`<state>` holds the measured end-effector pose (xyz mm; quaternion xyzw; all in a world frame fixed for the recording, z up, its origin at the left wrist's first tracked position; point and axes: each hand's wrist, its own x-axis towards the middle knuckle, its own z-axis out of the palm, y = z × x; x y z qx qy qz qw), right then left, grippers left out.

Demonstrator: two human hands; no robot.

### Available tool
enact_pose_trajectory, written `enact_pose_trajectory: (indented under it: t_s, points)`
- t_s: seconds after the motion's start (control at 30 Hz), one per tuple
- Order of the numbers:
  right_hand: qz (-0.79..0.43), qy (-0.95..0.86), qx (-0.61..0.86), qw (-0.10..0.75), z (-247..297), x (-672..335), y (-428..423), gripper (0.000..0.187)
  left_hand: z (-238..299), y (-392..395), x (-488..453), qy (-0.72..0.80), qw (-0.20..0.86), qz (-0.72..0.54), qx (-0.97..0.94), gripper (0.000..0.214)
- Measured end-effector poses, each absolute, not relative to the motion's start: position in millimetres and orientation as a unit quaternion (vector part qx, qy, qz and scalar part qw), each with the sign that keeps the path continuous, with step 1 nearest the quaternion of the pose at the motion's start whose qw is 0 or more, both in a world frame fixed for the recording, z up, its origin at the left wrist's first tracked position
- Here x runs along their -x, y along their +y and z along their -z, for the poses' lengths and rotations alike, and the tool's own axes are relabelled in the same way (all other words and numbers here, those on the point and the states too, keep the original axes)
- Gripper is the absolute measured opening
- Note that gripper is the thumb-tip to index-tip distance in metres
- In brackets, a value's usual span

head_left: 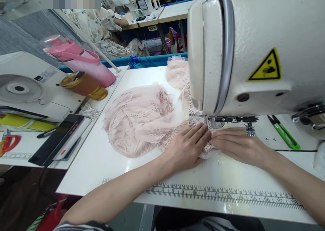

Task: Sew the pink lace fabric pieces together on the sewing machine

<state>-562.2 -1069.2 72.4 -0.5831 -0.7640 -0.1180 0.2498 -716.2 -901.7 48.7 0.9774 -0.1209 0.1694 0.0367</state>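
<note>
A heap of pale pink lace fabric (138,121) lies on the white sewing table (106,170), running under the presser foot (215,122) of a cream sewing machine (256,51). My left hand (189,146) rests flat on the lace just left of the foot, fingers stretched forward. My right hand (237,146) lies flat beside it, fingertips pressing the lace edge in front of the foot. The two hands' fingertips nearly meet.
Green thread snips (285,132) lie right of the needle bar. A pink bottle (81,61) and an amber jar (83,85) sit at left near a control box (61,139). Another person in floral clothing (101,27) sits at the back. A ruler strip (223,193) lines the front edge.
</note>
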Motion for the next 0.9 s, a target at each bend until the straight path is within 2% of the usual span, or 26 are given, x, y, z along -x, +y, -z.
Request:
enact_pose_trajectory:
  t_s: [0.47, 0.7, 0.9]
  points:
    - [0.182, -0.727, 0.634, 0.19, -73.5, 554.7, -1068.6, 0.021, -46.8, -905.3, 710.2, -0.11, 0.057, -0.203, -0.971, 0.048]
    - [0.169, -0.72, 0.644, 0.194, -76.4, 555.8, -1066.1, 0.019, -44.8, -899.9, 705.7, -0.102, 0.063, -0.199, -0.973, 0.048]
    - [0.165, -0.751, 0.61, 0.194, -73.0, 559.9, -1066.5, 0.021, -45.7, -894.3, 710.2, -0.163, 0.052, -0.21, -0.963, 0.035]
